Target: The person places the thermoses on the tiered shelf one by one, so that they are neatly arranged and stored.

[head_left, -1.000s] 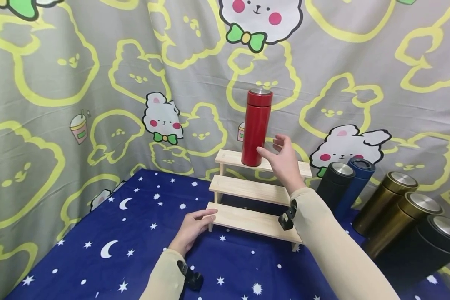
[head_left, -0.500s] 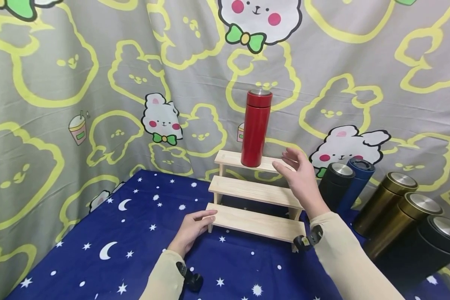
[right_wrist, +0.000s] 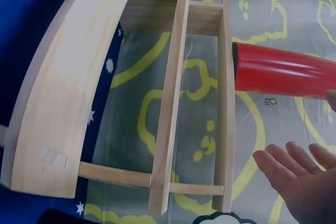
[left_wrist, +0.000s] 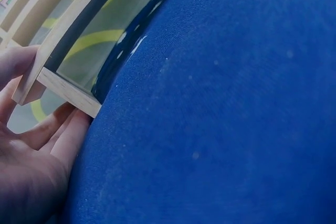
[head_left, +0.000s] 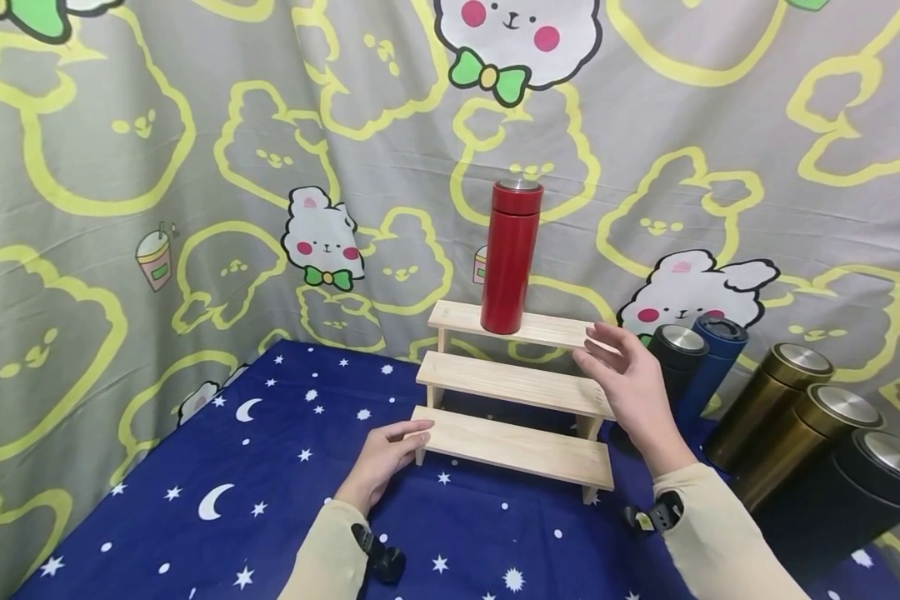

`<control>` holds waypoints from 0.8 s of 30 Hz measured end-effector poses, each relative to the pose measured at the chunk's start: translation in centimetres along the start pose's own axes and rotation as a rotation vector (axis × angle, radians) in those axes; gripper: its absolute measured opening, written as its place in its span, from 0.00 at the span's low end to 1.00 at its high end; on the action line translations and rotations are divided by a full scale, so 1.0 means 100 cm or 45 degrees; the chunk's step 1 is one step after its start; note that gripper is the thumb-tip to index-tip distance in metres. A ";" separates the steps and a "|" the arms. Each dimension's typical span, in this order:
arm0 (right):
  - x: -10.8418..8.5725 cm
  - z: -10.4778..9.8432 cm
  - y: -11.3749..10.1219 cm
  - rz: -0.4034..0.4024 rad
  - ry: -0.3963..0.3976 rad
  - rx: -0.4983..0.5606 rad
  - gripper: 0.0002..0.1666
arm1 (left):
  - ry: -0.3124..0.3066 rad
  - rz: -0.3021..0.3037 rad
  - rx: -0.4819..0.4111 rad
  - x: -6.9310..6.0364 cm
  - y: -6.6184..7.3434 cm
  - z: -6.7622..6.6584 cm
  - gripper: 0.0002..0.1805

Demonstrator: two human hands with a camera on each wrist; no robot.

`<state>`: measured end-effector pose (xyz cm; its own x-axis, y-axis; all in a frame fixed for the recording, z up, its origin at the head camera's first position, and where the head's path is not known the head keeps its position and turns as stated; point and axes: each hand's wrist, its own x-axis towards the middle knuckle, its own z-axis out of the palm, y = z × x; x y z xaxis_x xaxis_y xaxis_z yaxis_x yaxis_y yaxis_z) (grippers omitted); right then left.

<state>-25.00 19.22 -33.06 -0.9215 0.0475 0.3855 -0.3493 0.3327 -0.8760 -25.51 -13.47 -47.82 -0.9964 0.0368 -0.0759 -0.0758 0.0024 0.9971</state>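
Observation:
A red thermos flask (head_left: pixel 511 258) stands upright on the top step of a three-step wooden rack (head_left: pixel 513 446). At the left end of the bottom step, my left hand (head_left: pixel 382 460) holds the rack; in the left wrist view its fingers (left_wrist: pixel 68 135) lie against the leg, with one digit over the board. My right hand (head_left: pixel 630 387) is in the air by the rack's right end, its fingers apart and slightly bent around nothing. The right wrist view has that hand (right_wrist: pixel 302 182) separate from the flask (right_wrist: pixel 283 70).
To the right stand several more flasks: a black one (head_left: pixel 675 358) and a blue one (head_left: pixel 712 358) behind, two bronze ones (head_left: pixel 776 408), and a large black one (head_left: pixel 855 492) nearest. Behind the rack hangs a patterned grey curtain (head_left: pixel 390 167). A blue starry cloth (head_left: pixel 292 433) covers the table.
My right hand has drawn back from beside the red flask, moving right and down toward me. The flask stays on the top step. My left hand keeps its place.

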 end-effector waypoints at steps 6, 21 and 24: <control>-0.010 -0.008 0.004 -0.015 -0.013 -0.032 0.38 | -0.005 0.004 0.002 0.001 -0.001 0.000 0.19; -0.034 -0.023 0.018 0.014 -0.043 -0.177 0.37 | -0.014 0.018 -0.001 0.001 -0.001 0.000 0.19; -0.041 -0.025 0.018 0.019 -0.029 -0.182 0.35 | -0.012 0.016 0.000 0.000 -0.001 0.000 0.19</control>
<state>-21.43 21.98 -35.47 -0.9306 0.0328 0.3645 -0.3091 0.4629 -0.8308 -25.53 -13.50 -47.94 -0.9969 0.0461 -0.0630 -0.0630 0.0023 0.9980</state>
